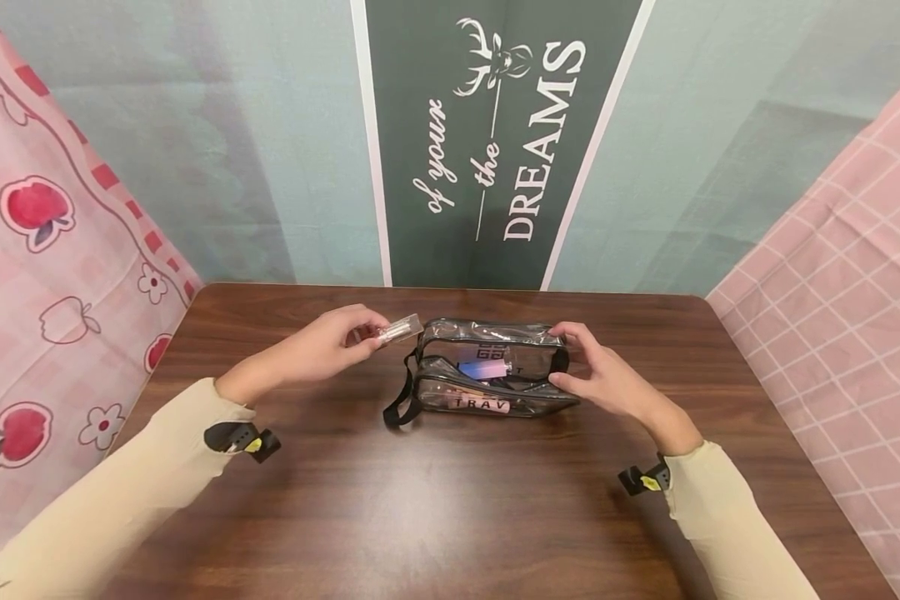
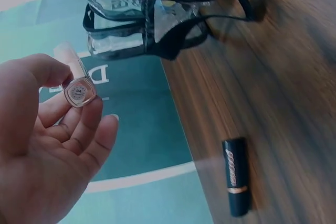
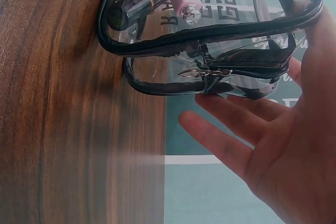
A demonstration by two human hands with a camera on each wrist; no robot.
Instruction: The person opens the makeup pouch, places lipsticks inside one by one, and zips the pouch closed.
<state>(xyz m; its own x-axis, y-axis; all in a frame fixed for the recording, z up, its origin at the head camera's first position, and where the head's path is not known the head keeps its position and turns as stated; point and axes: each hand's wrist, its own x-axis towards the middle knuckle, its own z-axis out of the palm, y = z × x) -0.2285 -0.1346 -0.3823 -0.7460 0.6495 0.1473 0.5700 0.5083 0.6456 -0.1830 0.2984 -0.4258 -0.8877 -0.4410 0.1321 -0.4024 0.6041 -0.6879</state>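
Head view: what's in the left grip?

1 clear tube, pinched, just beside the clear bag. Right grip, spread wide, holds the bag's end.

Step?

Likely loading; next calls for tube over bag mouth, then release.

Cannot read the fine print on the end of the clear tube, nor the blurred lettering on the black tube. Cannot make out everything inside the clear pouch, partly hidden behind dark trim and cut off at the top in both wrist views. Lose the table's near edge below the head view.
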